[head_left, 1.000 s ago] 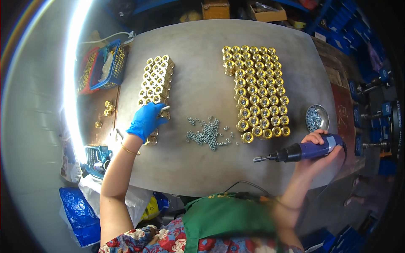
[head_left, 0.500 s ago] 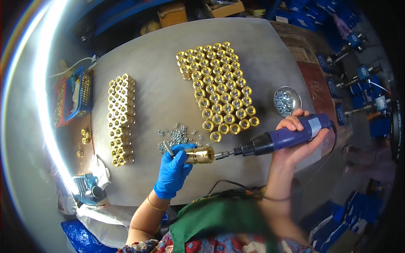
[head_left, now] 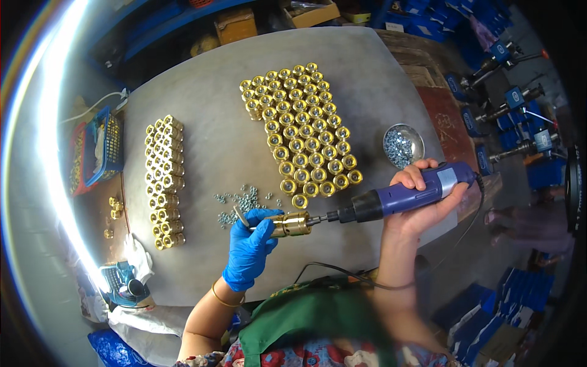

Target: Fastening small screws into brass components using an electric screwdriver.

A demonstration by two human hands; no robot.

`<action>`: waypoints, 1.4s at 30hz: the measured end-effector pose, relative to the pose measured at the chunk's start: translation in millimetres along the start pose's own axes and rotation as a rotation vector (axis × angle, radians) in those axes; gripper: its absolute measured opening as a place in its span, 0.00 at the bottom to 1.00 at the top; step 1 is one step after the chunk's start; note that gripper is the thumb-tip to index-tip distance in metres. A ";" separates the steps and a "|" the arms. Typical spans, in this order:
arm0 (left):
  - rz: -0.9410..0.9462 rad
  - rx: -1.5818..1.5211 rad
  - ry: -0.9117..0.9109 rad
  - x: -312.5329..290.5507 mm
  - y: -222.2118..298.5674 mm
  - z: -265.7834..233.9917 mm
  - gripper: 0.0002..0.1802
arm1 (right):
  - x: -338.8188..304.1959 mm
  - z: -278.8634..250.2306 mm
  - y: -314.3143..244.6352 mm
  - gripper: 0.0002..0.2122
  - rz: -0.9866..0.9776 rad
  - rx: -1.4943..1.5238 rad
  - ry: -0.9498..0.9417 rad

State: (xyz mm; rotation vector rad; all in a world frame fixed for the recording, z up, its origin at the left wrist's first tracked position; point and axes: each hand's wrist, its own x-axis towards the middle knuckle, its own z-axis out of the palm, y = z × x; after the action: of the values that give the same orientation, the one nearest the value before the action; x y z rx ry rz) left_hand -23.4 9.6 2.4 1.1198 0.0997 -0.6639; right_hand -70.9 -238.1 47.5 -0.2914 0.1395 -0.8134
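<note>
In a blue glove, my left hand [head_left: 246, 257] grips a brass cylindrical fitting [head_left: 290, 224], its open end facing right. A thin pale rod [head_left: 240, 215] sticks up by the gloved fingers; whether it is attached to the fitting I cannot tell. My bare right hand [head_left: 423, 215] is wrapped around a purple and black electric screwdriver [head_left: 394, 200], held level. The tip of its bit [head_left: 319, 219] sits inside the fitting's open end. Just beyond the glove, small silvery nuts [head_left: 246, 200] lie loose on the grey table [head_left: 208, 92].
Brass fittings stand upright in a large block [head_left: 299, 131] and in a narrower block [head_left: 165, 183] at left. A metal bowl [head_left: 419, 147] of small nuts is at right. Baskets [head_left: 110, 147] sit at the left edge; the screwdriver's cord [head_left: 471, 223] hangs at right.
The screwdriver's bit has moved left into the fitting's open end; before, its tip was just at the opening. The whole scene has shifted slightly left in the view.
</note>
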 end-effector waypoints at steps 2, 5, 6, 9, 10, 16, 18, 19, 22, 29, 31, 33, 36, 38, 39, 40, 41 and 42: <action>0.008 0.009 -0.012 1.3 1.0 0.7 0.09 | 0.4 -0.1 0.6 0.27 -0.001 -0.005 0.001; 0.013 0.040 -0.013 2.7 1.9 2.1 0.10 | 0.5 1.7 3.0 0.27 -0.004 -0.014 0.023; 0.013 0.039 -0.014 3.7 0.9 1.8 0.10 | 0.5 2.5 4.2 0.27 -0.008 -0.020 0.044; 0.106 0.233 -0.008 6.7 -0.7 3.6 0.11 | 2.5 4.1 6.4 0.27 -0.032 -0.019 0.046; 0.051 0.164 0.002 6.1 2.4 6.9 0.11 | 3.4 3.5 5.7 0.27 -0.033 -0.019 0.044; 0.099 0.077 0.068 5.0 4.4 12.7 0.15 | 10.3 -0.1 10.7 0.26 0.030 0.027 -0.010; 0.195 0.009 0.101 7.0 3.4 13.8 0.13 | 12.2 -1.3 15.0 0.26 0.050 0.039 -0.027; 0.218 0.031 0.123 7.4 5.9 14.6 0.13 | 13.3 -1.4 17.4 0.26 0.056 0.049 -0.037; 0.310 0.068 0.109 16.6 15.9 8.3 0.14 | 13.6 -0.2 18.9 0.27 0.038 0.046 -0.006; 0.626 0.871 0.132 124.1 74.2 -19.2 0.53 | 13.9 20.2 -28.6 0.27 -0.218 -0.011 -0.048; 0.649 0.973 0.111 158.1 65.2 -32.9 0.52 | 6.5 16.4 -37.1 0.26 -0.247 -0.147 -0.034; 0.609 1.127 0.101 177.7 62.7 -31.6 0.54 | -0.3 11.5 -36.4 0.26 -0.247 -0.178 -0.005; 0.611 1.128 0.035 196.7 59.8 -27.3 0.53 | -5.5 11.8 -35.0 0.25 -0.223 -0.236 0.080; 0.645 1.078 0.023 205.0 57.1 -26.0 0.51 | -5.6 11.0 -32.4 0.25 -0.245 -0.277 0.124; 0.628 1.194 0.007 209.6 58.1 -28.1 0.49 | -4.6 10.1 -30.5 0.25 -0.228 -0.279 0.128; 0.605 1.311 -0.006 214.0 59.4 -31.5 0.47 | -3.1 8.6 -29.2 0.24 -0.222 -0.281 0.121; 0.598 1.367 -0.008 212.9 64.1 -27.9 0.36 | -2.9 7.5 -28.1 0.24 -0.213 -0.284 0.117; 0.573 1.373 0.020 216.8 66.2 -30.0 0.36 | -4.3 9.5 -25.3 0.24 -0.179 -0.286 0.122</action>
State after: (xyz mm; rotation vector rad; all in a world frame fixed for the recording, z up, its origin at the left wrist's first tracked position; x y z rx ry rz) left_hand 194.2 -43.0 -44.0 2.3294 -0.7493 -0.1152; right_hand -89.1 -249.5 64.4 -0.5298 0.3502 -0.9903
